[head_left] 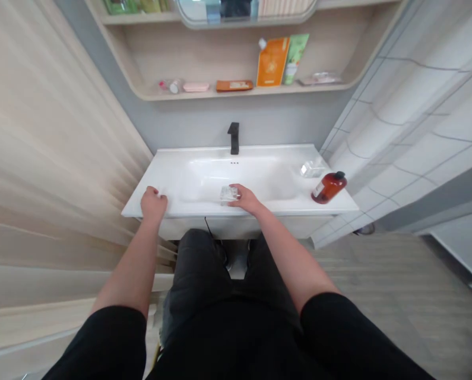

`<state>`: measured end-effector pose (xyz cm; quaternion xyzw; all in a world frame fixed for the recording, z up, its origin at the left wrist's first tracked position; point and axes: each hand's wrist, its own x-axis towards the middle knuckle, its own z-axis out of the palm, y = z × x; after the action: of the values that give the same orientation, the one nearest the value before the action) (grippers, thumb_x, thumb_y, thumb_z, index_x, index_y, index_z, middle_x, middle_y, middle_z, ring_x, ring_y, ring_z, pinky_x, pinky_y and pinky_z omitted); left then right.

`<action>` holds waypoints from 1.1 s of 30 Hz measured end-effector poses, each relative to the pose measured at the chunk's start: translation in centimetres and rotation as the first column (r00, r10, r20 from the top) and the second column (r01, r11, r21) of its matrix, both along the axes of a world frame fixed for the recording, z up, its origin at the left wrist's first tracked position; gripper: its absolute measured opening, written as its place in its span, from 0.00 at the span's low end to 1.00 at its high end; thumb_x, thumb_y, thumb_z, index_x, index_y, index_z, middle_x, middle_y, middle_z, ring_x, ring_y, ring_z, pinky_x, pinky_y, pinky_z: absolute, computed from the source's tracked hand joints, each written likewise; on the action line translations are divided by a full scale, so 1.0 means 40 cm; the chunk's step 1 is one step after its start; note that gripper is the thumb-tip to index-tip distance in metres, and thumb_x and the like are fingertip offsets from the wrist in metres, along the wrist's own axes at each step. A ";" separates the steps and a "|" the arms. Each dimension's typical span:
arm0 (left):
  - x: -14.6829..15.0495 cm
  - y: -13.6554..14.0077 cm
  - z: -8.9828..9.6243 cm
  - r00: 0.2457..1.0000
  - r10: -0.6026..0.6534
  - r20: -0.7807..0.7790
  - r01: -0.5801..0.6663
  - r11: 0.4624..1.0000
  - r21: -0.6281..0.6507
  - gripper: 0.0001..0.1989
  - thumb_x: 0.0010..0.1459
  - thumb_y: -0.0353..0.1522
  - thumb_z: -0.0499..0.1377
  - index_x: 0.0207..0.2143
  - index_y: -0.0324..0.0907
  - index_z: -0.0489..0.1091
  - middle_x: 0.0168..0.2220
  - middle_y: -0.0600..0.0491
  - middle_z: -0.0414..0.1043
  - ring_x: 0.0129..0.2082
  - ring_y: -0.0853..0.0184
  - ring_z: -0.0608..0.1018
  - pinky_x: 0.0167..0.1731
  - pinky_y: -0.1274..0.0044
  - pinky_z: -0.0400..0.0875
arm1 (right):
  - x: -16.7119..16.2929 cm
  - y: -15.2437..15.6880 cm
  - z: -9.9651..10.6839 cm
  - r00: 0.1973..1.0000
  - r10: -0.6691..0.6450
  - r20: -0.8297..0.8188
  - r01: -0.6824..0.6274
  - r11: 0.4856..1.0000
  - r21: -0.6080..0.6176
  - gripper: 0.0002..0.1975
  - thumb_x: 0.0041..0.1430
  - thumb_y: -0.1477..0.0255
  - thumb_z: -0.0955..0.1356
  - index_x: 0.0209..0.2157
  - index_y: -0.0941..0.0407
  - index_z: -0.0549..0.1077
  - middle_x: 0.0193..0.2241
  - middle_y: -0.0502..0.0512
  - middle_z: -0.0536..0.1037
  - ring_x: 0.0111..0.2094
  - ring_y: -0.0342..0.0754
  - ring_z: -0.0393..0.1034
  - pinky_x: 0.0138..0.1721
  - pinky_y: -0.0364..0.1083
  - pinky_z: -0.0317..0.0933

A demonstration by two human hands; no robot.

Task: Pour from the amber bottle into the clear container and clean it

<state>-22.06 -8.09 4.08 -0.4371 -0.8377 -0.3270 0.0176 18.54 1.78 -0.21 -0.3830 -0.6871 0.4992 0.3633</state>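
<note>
My right hand [246, 199] grips a small clear box [227, 195] by its right side, over the front edge of the white sink basin [255, 182]. What the box contains is too blurred to tell. At the left end of the counter, my left hand [153, 205] is closed, its fingers curled together. A tiny whitish thing shows at those fingertips, too small to name. Another clear box-like container [312, 169] sits on the counter's right side, beside an amber bottle [328, 188] with a black cap and a pale label.
A black faucet [234, 138] rises behind the basin. Above it, a wall shelf [204, 96] carries an orange pouch [272, 62], a green tube [294, 58] and several small items. Beige curtain-like folds [62, 132] stand close on the left; a white pipe [386, 116] runs along the tiled right wall.
</note>
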 end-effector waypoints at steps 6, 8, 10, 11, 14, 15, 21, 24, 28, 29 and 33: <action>0.049 0.019 -0.027 0.988 -0.078 -0.130 0.070 0.995 -0.071 0.16 0.61 0.32 0.63 0.51 0.39 0.72 0.47 0.36 0.77 0.54 0.42 0.79 0.63 0.53 0.73 | -0.002 0.006 -0.010 1.000 -0.014 0.005 0.014 1.000 -0.014 0.46 0.42 0.66 0.86 0.65 0.51 0.79 0.52 0.55 0.85 0.47 0.55 0.81 0.57 0.56 0.77; 0.055 0.021 -0.032 0.986 -0.090 -0.141 0.079 0.993 -0.084 0.17 0.62 0.34 0.64 0.53 0.37 0.73 0.49 0.34 0.77 0.56 0.40 0.78 0.67 0.50 0.71 | -0.002 0.006 -0.011 1.000 -0.017 0.012 0.017 1.000 -0.011 0.45 0.42 0.66 0.86 0.64 0.50 0.79 0.53 0.55 0.85 0.47 0.55 0.81 0.57 0.56 0.77; 0.056 0.019 -0.035 0.986 -0.092 -0.140 0.079 0.993 -0.090 0.20 0.62 0.34 0.64 0.55 0.36 0.73 0.51 0.33 0.78 0.57 0.39 0.78 0.69 0.48 0.69 | -0.001 0.007 -0.012 1.000 -0.012 0.003 0.012 1.000 0.003 0.44 0.42 0.66 0.86 0.63 0.50 0.80 0.55 0.55 0.84 0.49 0.55 0.80 0.58 0.56 0.77; 0.055 0.016 -0.036 0.987 -0.090 -0.137 0.077 0.993 -0.092 0.21 0.62 0.33 0.64 0.56 0.35 0.73 0.52 0.32 0.77 0.58 0.39 0.78 0.69 0.48 0.69 | -0.001 0.007 -0.012 1.000 -0.008 -0.002 0.008 1.000 0.009 0.44 0.42 0.66 0.86 0.63 0.50 0.80 0.56 0.56 0.84 0.49 0.55 0.80 0.59 0.56 0.76; 0.050 0.005 -0.037 0.992 -0.065 -0.111 0.054 0.994 -0.098 0.22 0.61 0.31 0.64 0.57 0.34 0.73 0.53 0.31 0.77 0.58 0.39 0.78 0.68 0.49 0.70 | -0.001 0.009 -0.012 1.000 0.000 0.003 0.000 1.000 0.013 0.44 0.43 0.66 0.86 0.64 0.51 0.79 0.56 0.56 0.84 0.48 0.54 0.80 0.59 0.57 0.76; 0.048 0.001 -0.036 0.993 -0.058 -0.101 0.048 0.994 -0.100 0.22 0.61 0.31 0.64 0.57 0.35 0.73 0.53 0.31 0.77 0.58 0.39 0.79 0.68 0.49 0.70 | -0.002 0.009 -0.013 1.000 0.002 0.005 -0.002 1.000 0.011 0.45 0.43 0.66 0.86 0.64 0.51 0.79 0.56 0.56 0.84 0.47 0.54 0.80 0.59 0.57 0.76; 0.063 -0.031 0.000 0.994 -0.021 -0.111 0.028 0.998 0.064 0.23 0.60 0.36 0.67 0.56 0.37 0.72 0.55 0.33 0.75 0.62 0.37 0.75 0.71 0.45 0.66 | -0.002 0.008 -0.012 1.000 -0.015 -0.005 0.015 1.000 0.014 0.44 0.41 0.67 0.86 0.63 0.51 0.80 0.56 0.56 0.84 0.49 0.55 0.80 0.58 0.56 0.76; 0.121 -0.027 0.042 0.986 -0.102 -0.134 0.133 0.960 0.248 0.25 0.59 0.33 0.69 0.58 0.40 0.72 0.60 0.34 0.73 0.67 0.38 0.73 0.73 0.45 0.65 | 0.001 0.004 -0.006 1.000 0.004 -0.019 -0.003 1.000 0.024 0.45 0.42 0.68 0.86 0.64 0.50 0.80 0.58 0.56 0.84 0.51 0.56 0.80 0.60 0.57 0.76; 0.260 0.027 0.070 0.753 -0.658 0.008 0.643 0.738 0.203 0.35 0.58 0.37 0.73 0.67 0.45 0.71 0.69 0.39 0.71 0.69 0.45 0.75 0.69 0.52 0.74 | 0.000 0.002 0.001 0.998 0.024 -0.055 -0.023 1.000 0.016 0.47 0.41 0.68 0.86 0.66 0.51 0.80 0.63 0.59 0.82 0.53 0.57 0.80 0.64 0.58 0.74; 0.296 0.047 0.067 0.651 -0.754 0.087 0.736 0.655 0.171 0.42 0.56 0.38 0.75 0.71 0.47 0.69 0.72 0.39 0.70 0.71 0.46 0.75 0.69 0.53 0.75 | -0.002 0.002 0.002 0.998 0.032 -0.061 -0.032 0.999 0.007 0.48 0.40 0.68 0.87 0.66 0.52 0.80 0.63 0.60 0.82 0.53 0.57 0.81 0.64 0.59 0.75; 0.394 0.122 0.039 0.433 -0.838 0.334 0.869 0.486 0.094 0.53 0.47 0.41 0.80 0.74 0.45 0.69 0.74 0.36 0.71 0.72 0.43 0.76 0.71 0.53 0.73 | -0.010 0.007 0.004 0.993 0.051 -0.108 -0.054 0.998 -0.020 0.50 0.37 0.67 0.88 0.65 0.53 0.79 0.62 0.62 0.82 0.55 0.59 0.81 0.65 0.60 0.75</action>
<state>-6.32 -3.20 5.64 -0.7375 -0.5053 -0.3210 -0.3127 18.15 2.07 -0.05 -0.3414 -0.6708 0.5362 0.3821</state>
